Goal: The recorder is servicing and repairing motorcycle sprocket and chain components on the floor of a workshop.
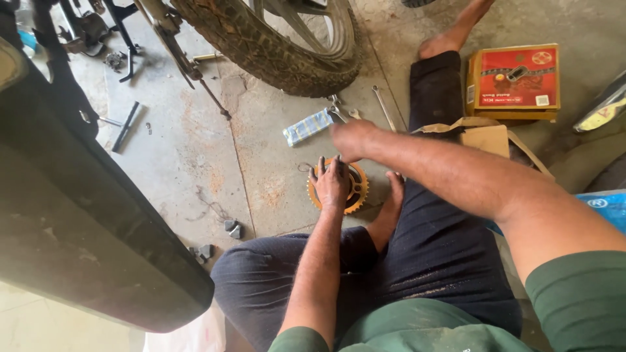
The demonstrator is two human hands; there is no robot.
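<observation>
The left hand [332, 184] lies palm down with its fingers [322, 167] spread flat on top of an orange toothed sprocket [360, 193], pressing on it rather than curling around it. The sprocket rests flat on the concrete floor [195, 156], its teeth showing past the hand on the right and lower sides, just in front of the person's bare foot [394, 189].

The right hand [352, 139] hovers just above and beyond the sprocket, blurred; its fingers seem loosely curled, but whether they grasp anything cannot be told. It does not appear to touch the sprocket.

Just beyond the right hand lie a blue-and-white checked packet [306, 126] and a few metal spanners [383, 107] on the floor. Farther out stands a motorcycle's knobbly rear tyre [261, 45]. To the right, a red and yellow cardboard box [515, 79] sits on the floor, with an opened brown carton [486, 137] near the person's forearm. Small dark nuts [233, 228] lie left of the person's knee, and a dark bar tool [124, 127] lies well apart to the left.
</observation>
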